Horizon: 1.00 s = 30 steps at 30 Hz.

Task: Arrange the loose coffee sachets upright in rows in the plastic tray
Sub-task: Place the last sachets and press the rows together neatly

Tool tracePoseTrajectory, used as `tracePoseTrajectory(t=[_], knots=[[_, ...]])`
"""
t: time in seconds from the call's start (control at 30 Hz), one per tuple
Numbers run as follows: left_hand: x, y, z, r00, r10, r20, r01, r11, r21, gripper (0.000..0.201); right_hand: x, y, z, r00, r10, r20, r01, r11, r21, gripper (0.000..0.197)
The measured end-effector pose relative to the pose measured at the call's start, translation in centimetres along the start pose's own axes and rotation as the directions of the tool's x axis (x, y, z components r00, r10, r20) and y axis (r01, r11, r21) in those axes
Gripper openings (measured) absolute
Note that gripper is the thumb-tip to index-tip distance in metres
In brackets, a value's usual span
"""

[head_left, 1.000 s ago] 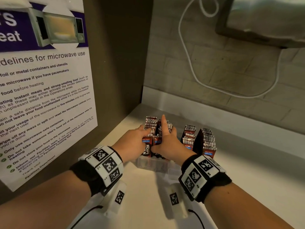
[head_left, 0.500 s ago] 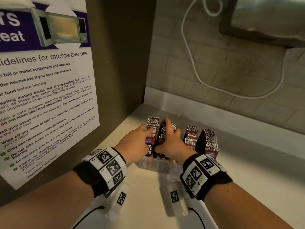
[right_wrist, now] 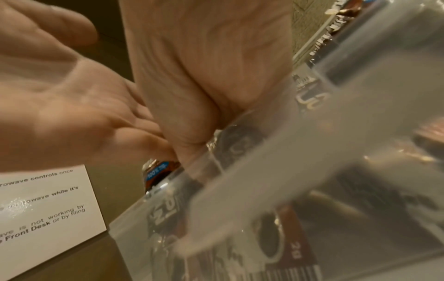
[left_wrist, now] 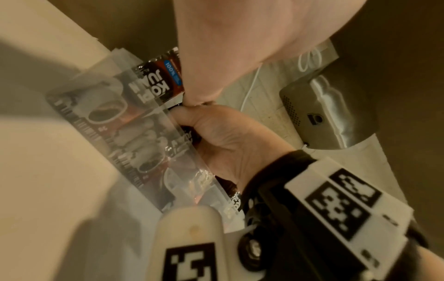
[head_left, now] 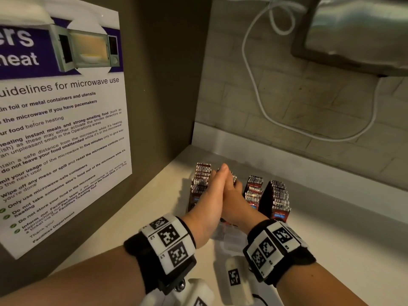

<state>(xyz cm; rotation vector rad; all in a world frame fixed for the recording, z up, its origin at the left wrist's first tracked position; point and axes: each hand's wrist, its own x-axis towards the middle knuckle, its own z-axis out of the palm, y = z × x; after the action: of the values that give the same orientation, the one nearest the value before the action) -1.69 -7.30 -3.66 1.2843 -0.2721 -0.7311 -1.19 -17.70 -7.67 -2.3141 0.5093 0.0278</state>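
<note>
Pressing together — left hand [head_left: 208, 206], right hand [head_left: 231, 199] flat-fingered between upright sachets [head_left: 202, 177] in tray [head_left: 229, 235].

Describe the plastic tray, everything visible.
The plastic tray is clear, slightly frosted, thin-walled, with dividers showing in the right wrist view. It sits flat on the pale counter near the corner. Rows of upright coffee sachets fill it. The left hand and right hand reach into it, pressed together among the sachets.
</note>
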Motion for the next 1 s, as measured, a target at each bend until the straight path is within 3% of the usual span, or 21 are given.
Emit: tracePoseTrajectory(t=[0.07,0.33,0.63,1.0], knots=[[0.1,0.4,0.1,0.999,-0.044,-0.008,0.043,0.999,-0.026,0.062,-0.6,-0.5,-0.5,0.998,0.034,0.044,-0.036,0.999,0.032,0.106],[1.0,1.7,0.5,0.977,-0.21,-0.044,0.21,0.978,-0.002,0.067,-1.0,-0.1,-0.7,0.997,0.048,0.064,-0.055,0.992,0.117,0.125],[2.6,1.5,1.4,0.965,-0.261,-0.016,0.261,0.965,-0.004,0.071,-0.7,-0.4,-0.5,0.999,0.013,0.039,-0.015,0.999,0.043,0.115],[3.6,0.3,0.8,0.962,-0.264,-0.075,0.26,0.964,-0.063,0.079,-0.3,1.4,-0.1,0.998,-0.027,-0.049,0.036,0.979,0.198,0.117]])
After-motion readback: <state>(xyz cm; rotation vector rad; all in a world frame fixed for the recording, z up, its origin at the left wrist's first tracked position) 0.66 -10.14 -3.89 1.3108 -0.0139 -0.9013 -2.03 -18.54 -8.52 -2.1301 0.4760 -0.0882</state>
